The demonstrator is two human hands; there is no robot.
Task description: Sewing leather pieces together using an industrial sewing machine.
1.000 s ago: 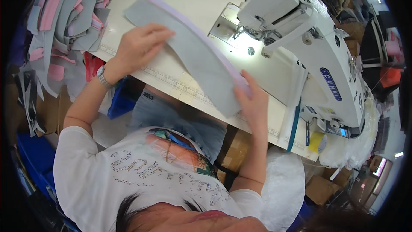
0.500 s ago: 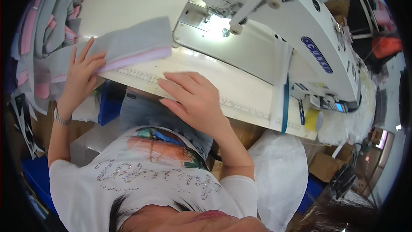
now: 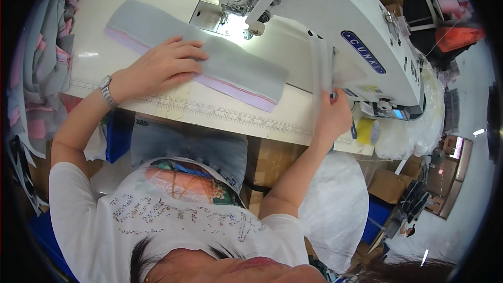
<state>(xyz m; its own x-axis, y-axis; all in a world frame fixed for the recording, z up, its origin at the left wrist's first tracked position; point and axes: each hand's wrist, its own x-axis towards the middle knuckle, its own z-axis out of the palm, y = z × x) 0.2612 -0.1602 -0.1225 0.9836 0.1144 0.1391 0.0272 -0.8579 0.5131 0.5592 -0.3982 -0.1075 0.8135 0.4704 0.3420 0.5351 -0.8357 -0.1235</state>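
Note:
A long grey fabric piece with a lilac band and thin red line (image 3: pixel 237 66) lies slantwise across the white worktable (image 3: pixel 107 63). My left hand (image 3: pixel 160 68) rests on its middle with fingers apart and slightly bent. My right hand (image 3: pixel 336 118) is at the table's right, fingers closed on a pale narrow strip (image 3: pixel 324 63) that hangs beside the sewing machine (image 3: pixel 361 15). The machine's lit needle area (image 3: pixel 236 21) is just behind the fabric piece. A printed ruler scale runs along the table's front edge.
A pile of grey and pink fabric pieces (image 3: pixel 36 84) hangs at the left. A yellow tape roll (image 3: pixel 369 131) is at the table's right end. Cardboard boxes (image 3: pixel 387 184) and a white sack (image 3: pixel 335 199) stand lower right. A small distant person (image 3: pixel 408 230) shows at the far right.
The fabric piece has turned and moved right from the pile side, its coloured band toward me. My left hand has moved right onto it; my right hand has moved right and closed on the strip.

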